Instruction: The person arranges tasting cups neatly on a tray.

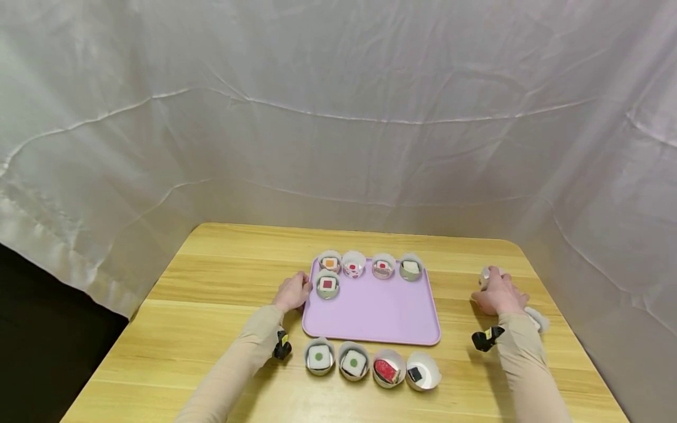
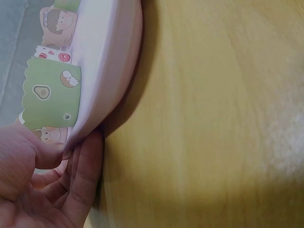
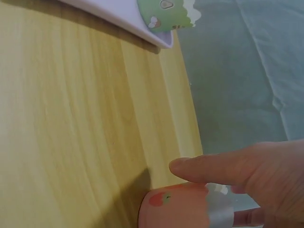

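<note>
On the lilac tray (image 1: 378, 311), my left hand (image 1: 293, 292) pinches the left rim between thumb and fingers. Scalloped paper cups stand along the tray's back, one of them green (image 1: 411, 267). A green cup (image 1: 328, 285) with a red-centred sushi-like piece sits near the left edge. My right hand (image 1: 501, 295) is off to the right, over a pink paper cup (image 3: 175, 209) with a strawberry print. Its thumb (image 3: 213, 168) extends straight alongside the cup; the other fingers are partly hidden behind the rim. Whether they touch the cup is unclear.
In front of the tray a row of cups holds pieces: two green-dotted white ones (image 1: 319, 356), a red one (image 1: 386, 371) and a small black one (image 1: 416, 374). Another cup (image 1: 538, 320) is partly hidden by my right wrist. Pale curtains (image 1: 338, 158) hang around the wooden table (image 1: 211, 294).
</note>
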Tool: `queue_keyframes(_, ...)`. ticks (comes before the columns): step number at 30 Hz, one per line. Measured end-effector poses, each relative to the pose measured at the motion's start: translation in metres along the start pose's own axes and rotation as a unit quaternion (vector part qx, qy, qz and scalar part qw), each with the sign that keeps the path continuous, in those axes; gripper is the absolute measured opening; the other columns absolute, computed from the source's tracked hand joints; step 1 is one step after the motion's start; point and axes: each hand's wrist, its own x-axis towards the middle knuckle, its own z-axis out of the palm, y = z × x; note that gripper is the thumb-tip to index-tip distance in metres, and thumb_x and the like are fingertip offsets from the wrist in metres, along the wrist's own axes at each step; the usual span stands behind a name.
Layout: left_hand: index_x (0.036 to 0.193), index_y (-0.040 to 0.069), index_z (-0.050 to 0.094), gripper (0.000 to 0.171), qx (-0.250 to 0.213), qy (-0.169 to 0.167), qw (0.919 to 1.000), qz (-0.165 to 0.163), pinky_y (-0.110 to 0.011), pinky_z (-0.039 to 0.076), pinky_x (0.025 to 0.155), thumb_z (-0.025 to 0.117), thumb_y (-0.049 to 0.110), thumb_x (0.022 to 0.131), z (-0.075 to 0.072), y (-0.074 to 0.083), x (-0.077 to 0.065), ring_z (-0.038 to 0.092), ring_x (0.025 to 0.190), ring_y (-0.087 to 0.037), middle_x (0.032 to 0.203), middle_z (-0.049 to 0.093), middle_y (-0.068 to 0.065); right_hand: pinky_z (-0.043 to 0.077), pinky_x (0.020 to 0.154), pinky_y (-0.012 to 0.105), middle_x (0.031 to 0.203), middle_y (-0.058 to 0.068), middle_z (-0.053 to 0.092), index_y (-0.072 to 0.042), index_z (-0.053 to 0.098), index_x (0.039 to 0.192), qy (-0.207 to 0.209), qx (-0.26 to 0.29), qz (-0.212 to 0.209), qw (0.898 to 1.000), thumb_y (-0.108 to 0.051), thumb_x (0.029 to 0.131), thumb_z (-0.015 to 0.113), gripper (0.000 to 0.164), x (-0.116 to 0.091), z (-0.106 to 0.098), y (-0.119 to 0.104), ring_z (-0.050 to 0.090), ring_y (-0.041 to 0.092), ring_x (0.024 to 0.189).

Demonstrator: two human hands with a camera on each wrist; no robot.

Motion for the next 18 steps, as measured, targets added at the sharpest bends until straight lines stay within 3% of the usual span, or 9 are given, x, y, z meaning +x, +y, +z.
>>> queue_keyframes(5, 0.103, 0.004, 0.058, 0.014, 0.002, 0.002, 1.0, 0.0, -0.024, 0.048, 0.051, 0.051, 0.016, 0.103, 0.0, 0.0, 0.0, 0.06, 0.058, -0.016, 0.081, 0.065, -0.012, 0.033, 0.09, 0.074, 0.132, 0.044, 0.035, 0.005, 0.017, 0.15, -0.003, 0.006, -0.001, 1.0, -0.026, 0.083, 0.067, 0.089, 0.001, 0.002, 0.004, 0.046, 0.064, 0.116)
queue_keyframes(18, 0.103, 0.004, 0.058, 0.014, 0.001, 0.001, 1.0, 0.001, -0.024, 0.048, 0.051, 0.051, 0.015, 0.103, 0.0, 0.002, -0.001, 0.06, 0.058, -0.016, 0.082, 0.065, -0.012, 0.038, 0.091, 0.076, 0.139, 0.047, 0.027, 0.004, 0.021, 0.149, 0.012, 0.002, -0.02, 1.0, -0.026, 0.085, 0.067, 0.085, 0.003, 0.012, 0.013, 0.043, 0.071, 0.115)
